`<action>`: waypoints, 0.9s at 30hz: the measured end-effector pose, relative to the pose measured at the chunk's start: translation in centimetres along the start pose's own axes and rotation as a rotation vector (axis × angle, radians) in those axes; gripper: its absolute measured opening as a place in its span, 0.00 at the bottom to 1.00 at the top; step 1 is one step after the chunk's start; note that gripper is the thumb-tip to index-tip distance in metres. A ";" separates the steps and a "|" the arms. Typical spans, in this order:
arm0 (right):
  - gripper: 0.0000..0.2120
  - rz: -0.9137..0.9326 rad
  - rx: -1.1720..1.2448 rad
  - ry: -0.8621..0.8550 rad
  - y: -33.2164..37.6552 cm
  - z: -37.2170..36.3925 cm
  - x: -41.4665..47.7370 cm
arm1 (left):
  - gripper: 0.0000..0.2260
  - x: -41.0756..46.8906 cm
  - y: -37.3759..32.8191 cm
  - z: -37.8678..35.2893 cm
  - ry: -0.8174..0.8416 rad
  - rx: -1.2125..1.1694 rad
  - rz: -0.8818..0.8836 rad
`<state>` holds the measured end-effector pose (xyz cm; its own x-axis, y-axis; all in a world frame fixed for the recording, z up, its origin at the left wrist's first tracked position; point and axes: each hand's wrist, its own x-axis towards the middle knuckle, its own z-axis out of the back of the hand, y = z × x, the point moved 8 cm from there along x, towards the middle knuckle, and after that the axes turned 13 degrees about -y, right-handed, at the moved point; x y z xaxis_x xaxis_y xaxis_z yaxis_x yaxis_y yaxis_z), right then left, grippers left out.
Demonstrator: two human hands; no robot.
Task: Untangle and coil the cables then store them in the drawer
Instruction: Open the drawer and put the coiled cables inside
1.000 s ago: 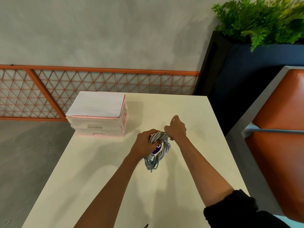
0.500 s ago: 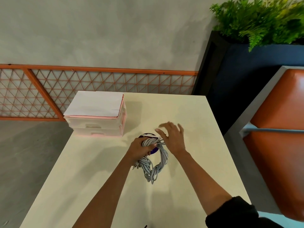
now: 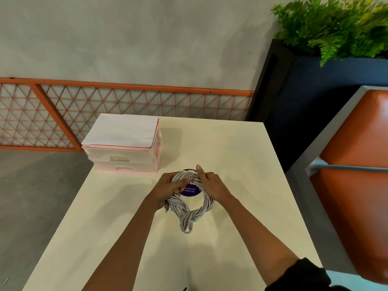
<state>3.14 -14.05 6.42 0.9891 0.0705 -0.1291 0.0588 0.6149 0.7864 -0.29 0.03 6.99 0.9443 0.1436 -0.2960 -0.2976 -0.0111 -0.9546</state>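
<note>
A grey cable (image 3: 190, 217) is wound into a loose coil above the middle of the cream table (image 3: 231, 156). Its lower end is twisted into a small hanging loop. My left hand (image 3: 168, 190) grips the coil's left side. My right hand (image 3: 212, 185) holds the coil's upper right side, thumb raised. A white and pink drawer unit (image 3: 123, 152) with two shut drawers stands at the table's back left corner, apart from both hands.
A round purple sticker (image 3: 190, 191) with white text lies on the table inside the coil. Behind the table runs an orange lattice fence (image 3: 63, 110). A dark planter with a fern (image 3: 327, 24) and an orange seat (image 3: 357, 164) stand on the right.
My right hand let go, opened, then came back and took the coil's right side. The coil has spread from a tight bundle into an open ring, lower over the table.
</note>
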 end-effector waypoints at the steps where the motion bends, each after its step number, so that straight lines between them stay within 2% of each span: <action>1: 0.28 -0.029 0.032 0.012 0.0 0.0 0.2 | 0.05 0.0 0.1 0.0 0.003 -0.017 -0.004; 4: 0.24 0.006 -0.007 -0.048 0.2 0.2 0.4 | 0.06 0.3 0.5 0.1 -0.033 -0.024 -0.017; 8: 0.28 -0.041 -0.125 -0.180 -2.0 0.1 0.4 | 0.12 1.9 2.1 2.0 -0.282 0.092 -0.078; 10: 0.30 -0.088 -0.171 -0.247 -3.5 0.2 0.4 | 0.13 2.2 3.3 2.4 -0.339 0.183 -0.069; 15: 0.32 -0.240 -0.180 -0.298 -6.9 -0.8 0.5 | 0.19 2.6 6.9 1.9 -0.242 0.259 -0.023; 20: 0.28 -0.307 -0.226 -0.285 -9.6 -2.4 0.7 | 0.27 2.8 8.2 0.9 -0.163 0.425 -0.108; 23: 0.21 -0.270 -0.234 -0.318 -10.1 -3.0 0.5 | 0.27 2.9 8.2 0.4 -0.185 0.471 -0.163; 27: 0.17 -0.171 -0.313 -0.474 -9.5 -2.1 0.8 | 0.27 3.2 8.2 0.1 -0.199 0.463 -0.182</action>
<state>3.09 -18.25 -2.42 0.9258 -0.3638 0.1023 0.2510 0.7942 0.5534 0.29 0.49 -1.79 0.9549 0.2882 -0.0719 -0.2046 0.4628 -0.8625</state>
